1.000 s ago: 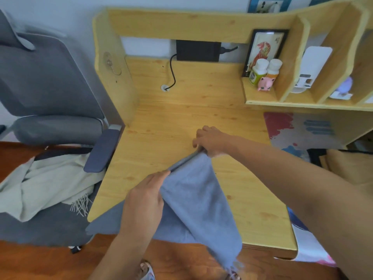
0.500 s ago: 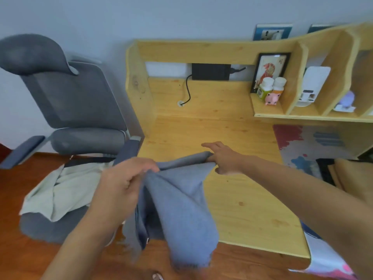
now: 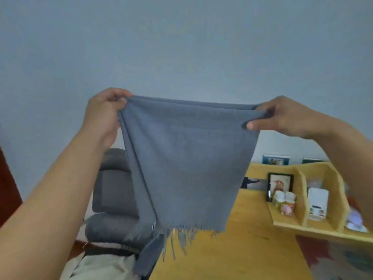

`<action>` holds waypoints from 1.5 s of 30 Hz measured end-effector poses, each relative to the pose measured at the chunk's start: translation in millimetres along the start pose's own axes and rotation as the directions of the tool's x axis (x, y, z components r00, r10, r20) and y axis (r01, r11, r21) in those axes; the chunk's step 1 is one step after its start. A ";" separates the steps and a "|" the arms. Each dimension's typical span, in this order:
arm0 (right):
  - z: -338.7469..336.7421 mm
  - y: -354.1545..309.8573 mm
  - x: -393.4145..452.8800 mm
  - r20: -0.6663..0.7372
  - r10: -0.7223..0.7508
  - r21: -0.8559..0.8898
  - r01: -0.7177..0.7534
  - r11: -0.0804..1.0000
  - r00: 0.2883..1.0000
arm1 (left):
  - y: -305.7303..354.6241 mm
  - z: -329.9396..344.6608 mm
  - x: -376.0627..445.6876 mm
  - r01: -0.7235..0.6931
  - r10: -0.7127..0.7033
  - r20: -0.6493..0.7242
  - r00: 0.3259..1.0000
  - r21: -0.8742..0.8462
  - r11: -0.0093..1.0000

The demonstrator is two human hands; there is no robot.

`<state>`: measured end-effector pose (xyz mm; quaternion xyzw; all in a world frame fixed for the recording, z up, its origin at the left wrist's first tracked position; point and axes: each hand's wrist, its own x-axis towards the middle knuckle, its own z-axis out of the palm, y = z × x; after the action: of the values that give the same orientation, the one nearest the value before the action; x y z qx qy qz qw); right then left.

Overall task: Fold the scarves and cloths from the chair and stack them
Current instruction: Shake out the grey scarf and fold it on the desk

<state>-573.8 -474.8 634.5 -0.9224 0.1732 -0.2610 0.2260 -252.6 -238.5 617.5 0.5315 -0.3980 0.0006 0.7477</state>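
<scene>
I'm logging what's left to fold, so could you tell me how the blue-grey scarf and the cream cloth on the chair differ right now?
The blue-grey scarf hangs in the air, stretched flat between the left hand and right hand; the cream cloth lies rumpled on the chair, untouched. The scarf shows fully, with a fringe along its bottom edge; the cloth is mostly cut off.

Blue-grey wall point(image 3: 181, 37), wooden desk point(image 3: 242, 255), grey chair point(image 3: 113, 190)

The raised grey scarf point(image 3: 185, 164) hides part of the chair point(image 3: 113, 190) and the table's point(image 3: 232, 259) far left. The cream cloth point(image 3: 101, 267) is cut off below. Shelf items are blurred.
</scene>
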 end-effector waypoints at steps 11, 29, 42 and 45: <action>-53.7 -23.7 2.2 -0.200 -0.031 -0.479 -0.070 0.875 0.979 | -21.8 55.7 57.7 -0.284 0.170 0.277 0.946 0.451 0.846; -27.0 10.0 -49.0 0.150 0.074 -0.835 0.086 0.544 0.986 | -97.6 237.5 -162.3 0.111 -0.215 0.853 0.476 0.184 0.977; -79.1 55.2 -112.4 -0.397 0.090 -0.590 -0.329 0.737 0.913 | -156.0 206.8 -217.8 -0.313 0.147 0.691 0.708 0.119 0.942; -66.1 63.6 -103.0 -0.470 0.099 -0.515 -0.364 0.776 0.877 | -162.5 189.2 -215.6 -0.295 0.193 0.544 0.817 0.106 0.950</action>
<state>-706.5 -504.7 611.1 -0.8390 0.4046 -0.3544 -0.0824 -443.5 -368.6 382.3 0.5225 -0.6507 -0.0121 0.5508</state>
